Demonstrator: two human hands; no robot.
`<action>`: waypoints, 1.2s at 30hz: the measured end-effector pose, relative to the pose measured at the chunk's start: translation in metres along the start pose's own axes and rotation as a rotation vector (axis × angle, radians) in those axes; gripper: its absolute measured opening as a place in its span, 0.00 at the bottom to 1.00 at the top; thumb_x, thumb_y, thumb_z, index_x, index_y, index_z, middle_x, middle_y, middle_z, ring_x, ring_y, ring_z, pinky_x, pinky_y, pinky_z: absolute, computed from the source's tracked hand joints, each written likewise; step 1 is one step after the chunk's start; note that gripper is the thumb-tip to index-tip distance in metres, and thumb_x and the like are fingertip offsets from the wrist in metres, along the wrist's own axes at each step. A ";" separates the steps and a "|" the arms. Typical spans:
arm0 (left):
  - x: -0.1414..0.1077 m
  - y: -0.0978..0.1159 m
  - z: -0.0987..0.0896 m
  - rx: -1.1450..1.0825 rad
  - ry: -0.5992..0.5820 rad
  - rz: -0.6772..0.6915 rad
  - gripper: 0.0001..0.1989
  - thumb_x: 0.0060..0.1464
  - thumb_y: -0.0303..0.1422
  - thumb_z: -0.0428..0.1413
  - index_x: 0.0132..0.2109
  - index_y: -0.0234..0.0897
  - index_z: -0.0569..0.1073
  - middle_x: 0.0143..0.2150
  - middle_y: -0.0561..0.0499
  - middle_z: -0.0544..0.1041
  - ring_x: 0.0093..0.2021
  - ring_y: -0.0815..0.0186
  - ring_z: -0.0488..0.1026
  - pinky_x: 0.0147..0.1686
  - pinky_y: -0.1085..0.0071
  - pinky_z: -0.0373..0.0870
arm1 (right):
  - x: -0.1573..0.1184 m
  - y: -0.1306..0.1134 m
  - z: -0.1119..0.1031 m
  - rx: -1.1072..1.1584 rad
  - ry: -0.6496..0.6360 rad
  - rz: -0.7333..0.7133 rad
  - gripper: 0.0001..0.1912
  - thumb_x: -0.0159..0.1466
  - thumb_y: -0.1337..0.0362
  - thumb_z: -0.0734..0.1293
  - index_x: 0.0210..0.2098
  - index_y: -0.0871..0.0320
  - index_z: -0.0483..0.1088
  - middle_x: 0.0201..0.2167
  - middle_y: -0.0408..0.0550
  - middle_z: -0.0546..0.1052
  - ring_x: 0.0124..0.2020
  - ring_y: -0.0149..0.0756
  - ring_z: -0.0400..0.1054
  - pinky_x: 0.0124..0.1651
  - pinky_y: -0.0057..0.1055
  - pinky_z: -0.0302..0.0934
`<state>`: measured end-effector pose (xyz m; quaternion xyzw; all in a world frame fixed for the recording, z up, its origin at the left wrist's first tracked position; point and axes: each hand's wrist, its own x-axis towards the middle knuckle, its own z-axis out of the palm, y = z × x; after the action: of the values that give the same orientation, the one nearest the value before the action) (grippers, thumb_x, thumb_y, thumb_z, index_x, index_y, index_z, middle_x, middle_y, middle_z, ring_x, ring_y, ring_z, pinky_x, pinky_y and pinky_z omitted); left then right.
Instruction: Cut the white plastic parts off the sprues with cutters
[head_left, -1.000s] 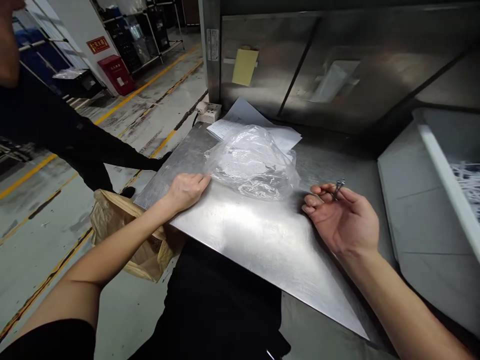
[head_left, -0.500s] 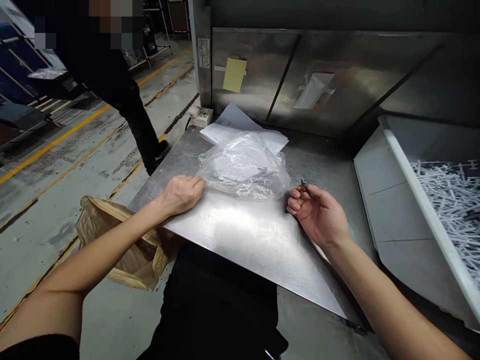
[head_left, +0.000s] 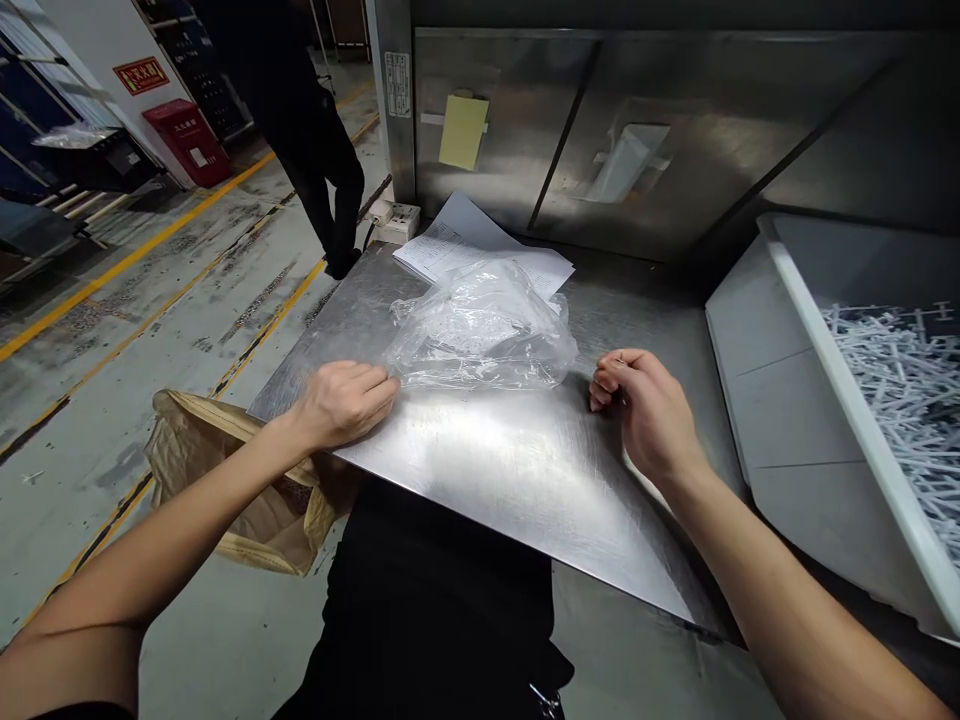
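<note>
A clear plastic bag with small pale pieces in it lies on the metal table. My left hand rests at the bag's near left corner, fingers curled closed against its edge; the fingertips are partly hidden. To the right of the bag, my right hand hovers apart from it, fingers closed. A small dark metal tool showed in this hand earlier; now the fingers cover nearly all of it.
White printed sheets lie behind the bag. On the right stands a grey bin with many thin white plastic pieces. An open tan sack is below the table's left edge. A person stands in the aisle beyond.
My right hand has turned inward and moved slightly right, hiding the tool's tip. My left hand has shifted a little left. The person in the aisle has moved farther off.
</note>
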<state>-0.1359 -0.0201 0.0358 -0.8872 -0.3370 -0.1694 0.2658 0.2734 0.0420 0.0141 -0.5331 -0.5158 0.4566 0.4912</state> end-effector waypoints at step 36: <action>0.019 0.068 -0.003 -0.175 0.108 0.002 0.11 0.73 0.23 0.56 0.59 0.32 0.76 0.34 0.51 0.80 0.29 0.65 0.73 0.28 0.64 0.65 | -0.031 -0.008 -0.018 -0.783 -0.239 -0.053 0.24 0.72 0.40 0.68 0.39 0.52 0.84 0.26 0.43 0.79 0.24 0.38 0.64 0.31 0.35 0.55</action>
<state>-0.0757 -0.0554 0.0230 -0.8970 -0.3052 -0.2453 0.2054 0.2893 0.0101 0.0236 -0.6095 -0.7176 0.2716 0.1994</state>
